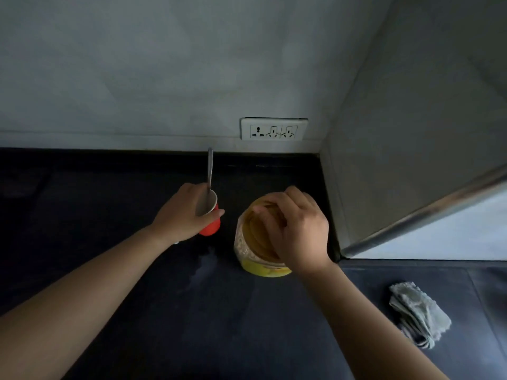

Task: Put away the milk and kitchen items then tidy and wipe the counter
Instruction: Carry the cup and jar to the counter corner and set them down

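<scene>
A red paper cup with a white inside stands on the dark counter, tilted slightly, and a metal spoon sticks up out of it. My left hand is wrapped around the cup. To its right stands a clear jar of pale flakes with a yellow lid and a yellow label. My right hand covers the jar's lid from above, fingers closed on it.
A folded grey-white cloth lies on the counter at the right. A wall socket sits just above the counter's back edge. A grey panel with a metal edge closes the right side. A faint pale smear marks the counter.
</scene>
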Available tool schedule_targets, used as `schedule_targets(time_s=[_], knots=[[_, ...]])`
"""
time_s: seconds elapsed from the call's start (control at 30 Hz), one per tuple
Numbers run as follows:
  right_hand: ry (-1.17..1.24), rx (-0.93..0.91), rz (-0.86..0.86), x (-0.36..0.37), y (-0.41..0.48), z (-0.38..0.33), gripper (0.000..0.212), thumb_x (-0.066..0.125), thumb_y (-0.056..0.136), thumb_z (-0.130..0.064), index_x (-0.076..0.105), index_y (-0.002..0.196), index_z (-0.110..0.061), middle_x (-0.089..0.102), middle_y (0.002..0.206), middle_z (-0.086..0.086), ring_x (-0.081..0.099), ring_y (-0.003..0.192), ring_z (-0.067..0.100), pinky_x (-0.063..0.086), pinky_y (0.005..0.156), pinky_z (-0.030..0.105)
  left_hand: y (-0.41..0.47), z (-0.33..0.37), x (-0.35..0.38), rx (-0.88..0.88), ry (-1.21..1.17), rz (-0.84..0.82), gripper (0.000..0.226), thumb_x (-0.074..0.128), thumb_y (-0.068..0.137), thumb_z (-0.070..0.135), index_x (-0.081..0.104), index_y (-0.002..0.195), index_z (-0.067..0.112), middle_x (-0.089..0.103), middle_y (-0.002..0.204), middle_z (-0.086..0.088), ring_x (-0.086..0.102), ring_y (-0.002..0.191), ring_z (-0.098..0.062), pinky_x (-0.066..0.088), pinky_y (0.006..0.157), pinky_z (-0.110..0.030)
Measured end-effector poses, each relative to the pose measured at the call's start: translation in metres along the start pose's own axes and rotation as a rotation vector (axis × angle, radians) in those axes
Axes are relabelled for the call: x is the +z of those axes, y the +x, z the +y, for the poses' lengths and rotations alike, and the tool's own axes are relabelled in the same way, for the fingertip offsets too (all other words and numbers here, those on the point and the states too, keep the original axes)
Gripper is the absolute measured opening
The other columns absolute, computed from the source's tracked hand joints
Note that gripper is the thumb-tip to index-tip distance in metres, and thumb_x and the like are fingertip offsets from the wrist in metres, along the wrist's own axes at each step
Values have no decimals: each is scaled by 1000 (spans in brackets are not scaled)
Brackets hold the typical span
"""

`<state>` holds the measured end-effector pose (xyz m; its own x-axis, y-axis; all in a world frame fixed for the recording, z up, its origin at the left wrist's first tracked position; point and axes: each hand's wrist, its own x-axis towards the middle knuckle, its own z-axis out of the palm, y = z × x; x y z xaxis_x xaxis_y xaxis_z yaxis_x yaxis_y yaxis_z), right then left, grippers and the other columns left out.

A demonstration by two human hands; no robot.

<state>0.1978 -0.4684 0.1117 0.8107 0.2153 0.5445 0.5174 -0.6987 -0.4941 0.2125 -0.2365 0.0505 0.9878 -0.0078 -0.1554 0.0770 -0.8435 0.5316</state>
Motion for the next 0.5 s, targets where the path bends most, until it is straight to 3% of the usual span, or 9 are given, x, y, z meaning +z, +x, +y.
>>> schedule_targets(time_s=[0.13,0.3,0.5], knots=[[42,-8,-170,-12,0,1,26,51,86,-44,65,92,-23,64,85,-1,61,75,20,49,55,30,-34,9,2,-19,-31,62,44,50,73,68,47,103,35,49,109,3,52,98,-13,46,78,-33],[66,-1,-304,-26,-4,-4,16,64,82,-33,65,97,-27,69,97,-4,63,84,20,47,65,26,-75,32,1,4,-41,156,53,58,81,47,44,128,25,44,123,2,49,105,-14,41,83,-29],[95,38,-344,-44,-16,-29,9,63,84,-31,69,90,-28,70,86,-9,63,79,13,48,63,27,-133,44,-19,28,-145,307,61,54,75,55,47,127,24,46,120,5,50,105,-11,40,85,-27]])
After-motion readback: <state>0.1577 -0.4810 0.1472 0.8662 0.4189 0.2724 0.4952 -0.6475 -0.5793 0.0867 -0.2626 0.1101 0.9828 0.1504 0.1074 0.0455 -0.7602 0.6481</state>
